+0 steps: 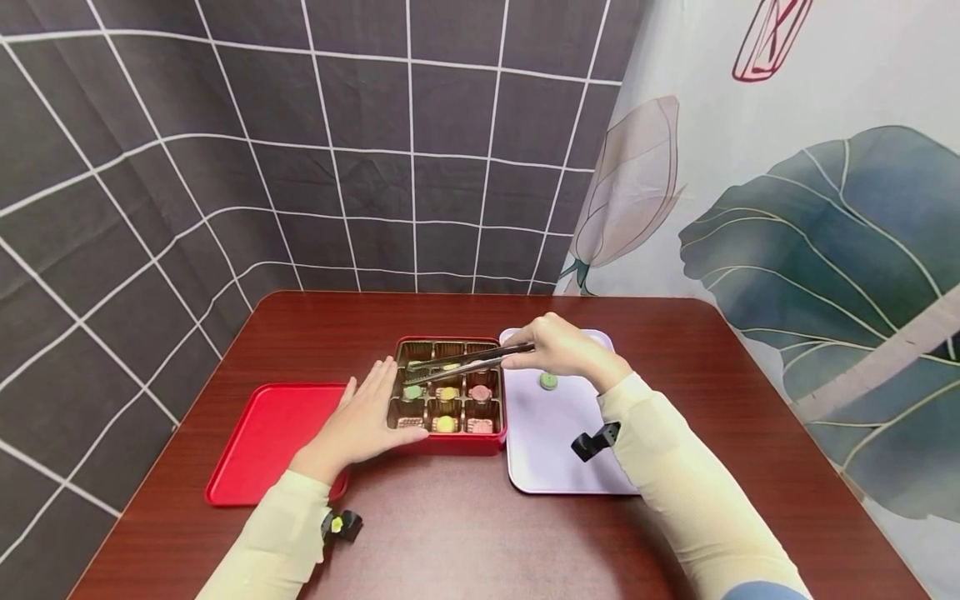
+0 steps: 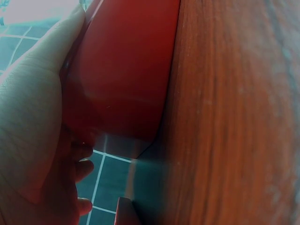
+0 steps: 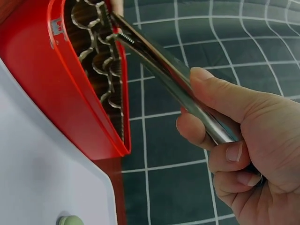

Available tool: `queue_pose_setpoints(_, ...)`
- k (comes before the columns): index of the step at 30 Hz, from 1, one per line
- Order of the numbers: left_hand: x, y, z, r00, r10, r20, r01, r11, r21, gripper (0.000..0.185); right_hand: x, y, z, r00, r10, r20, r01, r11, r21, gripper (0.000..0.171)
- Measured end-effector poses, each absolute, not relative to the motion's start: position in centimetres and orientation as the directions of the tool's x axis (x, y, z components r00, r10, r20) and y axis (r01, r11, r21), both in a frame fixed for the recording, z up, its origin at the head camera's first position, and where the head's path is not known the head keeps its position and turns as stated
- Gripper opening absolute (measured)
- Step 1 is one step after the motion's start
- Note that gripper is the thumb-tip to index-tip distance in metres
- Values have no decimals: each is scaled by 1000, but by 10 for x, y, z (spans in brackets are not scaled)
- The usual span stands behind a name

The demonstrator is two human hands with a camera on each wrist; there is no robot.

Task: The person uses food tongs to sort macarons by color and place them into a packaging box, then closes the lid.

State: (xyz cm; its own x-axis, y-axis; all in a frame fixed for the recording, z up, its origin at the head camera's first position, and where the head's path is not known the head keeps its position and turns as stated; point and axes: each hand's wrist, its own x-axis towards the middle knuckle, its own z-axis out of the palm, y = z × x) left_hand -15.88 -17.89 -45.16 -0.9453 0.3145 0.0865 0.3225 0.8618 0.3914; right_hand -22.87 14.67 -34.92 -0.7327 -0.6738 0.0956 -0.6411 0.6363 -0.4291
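Observation:
A red box (image 1: 450,444) holds a gold divided liner with small round macarons, green (image 1: 413,392), yellow (image 1: 447,393) and pink (image 1: 480,392) among them. My left hand (image 1: 365,421) rests along the box's left side, fingers straight and thumb across the near left corner; in the left wrist view it lies against the red wall (image 2: 122,70). With curled fingers my right hand (image 1: 558,346) grips metal tongs (image 1: 480,360). Their tips are apart over the box's left column. In the right wrist view the tongs (image 3: 173,82) slant past the box's rim.
Right of the box lies a white tray (image 1: 555,467) with one green macaron (image 1: 548,381) on it. A red lid (image 1: 262,442) sits at the left, partly under my left forearm. Behind the brown table (image 1: 450,517) hangs a dark gridded cloth (image 1: 450,187).

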Motion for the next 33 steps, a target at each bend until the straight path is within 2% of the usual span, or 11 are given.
queue_pose_setpoints(14,-158,-179,-449,-948,308,76,312,862,399,119,-202,229,-363,-840,-506,197,-526,670,-524,32)
queue_pose_setpoints(26,-155,-178,-450,-948,309,78,313,857,408,118,-182,289,-378,-927,-361,103,-357,765,-536,33)
queue_pose_setpoints(33,-156,-176,-450,-947,310,87,318,855,411,118,-170,316,-383,-948,-306,81,-302,794,-527,48)
